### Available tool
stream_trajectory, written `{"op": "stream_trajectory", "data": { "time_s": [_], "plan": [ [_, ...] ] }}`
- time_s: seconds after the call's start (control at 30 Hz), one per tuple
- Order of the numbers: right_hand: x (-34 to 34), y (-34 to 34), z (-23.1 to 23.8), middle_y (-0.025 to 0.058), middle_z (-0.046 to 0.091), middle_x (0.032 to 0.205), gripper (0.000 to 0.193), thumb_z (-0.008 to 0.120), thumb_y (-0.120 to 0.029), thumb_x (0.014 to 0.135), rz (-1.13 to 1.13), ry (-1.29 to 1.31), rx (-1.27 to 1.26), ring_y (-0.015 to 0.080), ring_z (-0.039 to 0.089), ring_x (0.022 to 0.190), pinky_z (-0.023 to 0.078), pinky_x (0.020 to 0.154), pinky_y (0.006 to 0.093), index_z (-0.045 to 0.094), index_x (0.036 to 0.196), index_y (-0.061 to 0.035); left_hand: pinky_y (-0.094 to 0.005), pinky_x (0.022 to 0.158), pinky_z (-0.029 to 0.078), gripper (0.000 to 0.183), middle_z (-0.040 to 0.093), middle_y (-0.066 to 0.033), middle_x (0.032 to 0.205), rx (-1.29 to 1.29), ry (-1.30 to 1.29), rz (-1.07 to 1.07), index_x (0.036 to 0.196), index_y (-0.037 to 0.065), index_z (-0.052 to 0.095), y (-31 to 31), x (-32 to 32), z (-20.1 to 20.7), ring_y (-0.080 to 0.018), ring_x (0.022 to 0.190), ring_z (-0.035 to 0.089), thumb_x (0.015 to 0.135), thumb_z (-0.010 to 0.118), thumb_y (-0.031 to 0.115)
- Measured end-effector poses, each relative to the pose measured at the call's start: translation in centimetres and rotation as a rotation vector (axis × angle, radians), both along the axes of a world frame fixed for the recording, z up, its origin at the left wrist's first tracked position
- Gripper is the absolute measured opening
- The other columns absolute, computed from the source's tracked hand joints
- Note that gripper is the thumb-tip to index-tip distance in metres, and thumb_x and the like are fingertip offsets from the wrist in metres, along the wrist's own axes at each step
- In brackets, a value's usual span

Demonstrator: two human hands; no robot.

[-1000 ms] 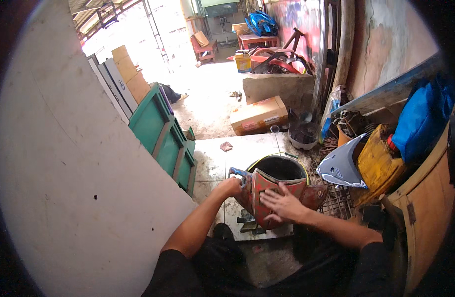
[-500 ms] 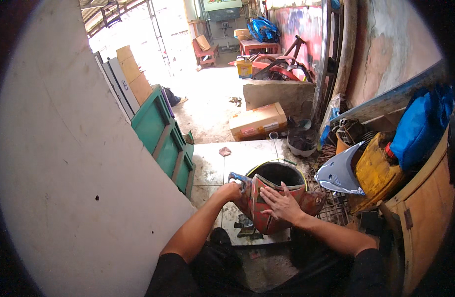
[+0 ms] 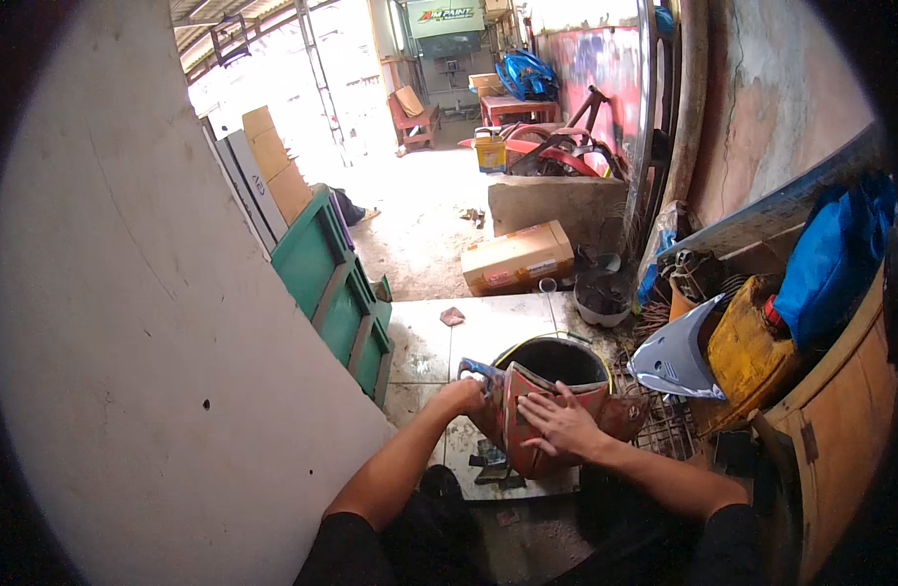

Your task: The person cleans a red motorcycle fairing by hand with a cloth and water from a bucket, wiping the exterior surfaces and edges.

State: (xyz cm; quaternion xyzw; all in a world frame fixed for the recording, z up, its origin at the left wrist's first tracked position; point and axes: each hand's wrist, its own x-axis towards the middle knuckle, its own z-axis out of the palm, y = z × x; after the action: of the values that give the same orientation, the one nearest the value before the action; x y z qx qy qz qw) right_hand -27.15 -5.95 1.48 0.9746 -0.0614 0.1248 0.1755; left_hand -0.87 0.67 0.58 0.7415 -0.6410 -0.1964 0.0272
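A worn red motorcycle body panel (image 3: 527, 444), scuffed and bluish at its left end, is held tilted in front of a black bucket (image 3: 566, 357) with a yellowish rim. My left hand (image 3: 462, 396) is closed round the panel's left end. On the panel's red face lies my right hand (image 3: 563, 426), flat with its fingers spread. Whether anything thin is under its fingers I cannot tell. Dark scraps (image 3: 495, 464) lie on the white tiles below the panel.
At the right are a grey plastic panel (image 3: 676, 354), a yellow jerrycan (image 3: 752, 332) and a blue bag (image 3: 832, 259). A white board (image 3: 175, 322) and green shelving (image 3: 324, 283) flank the left. Beyond the tiles sit a cardboard box (image 3: 517, 258) and a dark-filled basin (image 3: 602, 298).
The whole view has tipped up slightly, so the scene sits lower in it. My left hand keeps its hold on the panel, and my right hand stays flat on its face.
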Motion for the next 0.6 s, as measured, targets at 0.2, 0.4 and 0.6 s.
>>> {"op": "stream_trajectory", "data": {
  "time_s": [0.2, 0.4, 0.6],
  "plan": [
    [-0.1, 0.3, 0.9, 0.0043, 0.040, 0.147, 0.069, 0.046, -0.056, 0.088, -0.025, 0.002, 0.054, 0.0160, 0.038, 0.134, 0.011, 0.112, 0.0592, 0.041, 0.141, -0.0127, -0.0484, 0.087, 0.048, 0.032, 0.063, -0.0274, 0.102, -0.018, 0.038, -0.039, 0.103, 0.004, 0.067, 0.7, 1.2, -0.9, -0.0406, 0.097, 0.062, 0.083, 0.047, 0.019],
    [0.6, -0.1, 1.5, 0.0056, 0.042, 0.146, 0.063, 0.042, -0.054, 0.092, -0.078, -0.063, 0.024, 0.0160, 0.038, 0.135, 0.015, 0.111, 0.0591, 0.043, 0.140, -0.0126, -0.0475, 0.088, 0.048, 0.033, 0.062, -0.0275, 0.105, -0.035, 0.073, 0.024, 0.104, 0.002, 0.066, 0.4, 1.2, -1.3, -0.0403, 0.101, 0.061, 0.081, 0.048, 0.019],
    [-0.2, 0.8, 0.2, 0.0024, 0.047, 0.141, 0.067, 0.049, -0.058, 0.087, 0.101, 0.100, 0.076, 0.0133, 0.041, 0.132, 0.013, 0.111, 0.0600, 0.048, 0.135, -0.0127, -0.0479, 0.087, 0.049, 0.034, 0.062, -0.0291, 0.104, -0.020, 0.044, 0.000, 0.105, 0.000, 0.065, -0.1, 0.3, -0.6, -0.0423, 0.097, 0.062, 0.081, 0.048, 0.018]
  ]
}}
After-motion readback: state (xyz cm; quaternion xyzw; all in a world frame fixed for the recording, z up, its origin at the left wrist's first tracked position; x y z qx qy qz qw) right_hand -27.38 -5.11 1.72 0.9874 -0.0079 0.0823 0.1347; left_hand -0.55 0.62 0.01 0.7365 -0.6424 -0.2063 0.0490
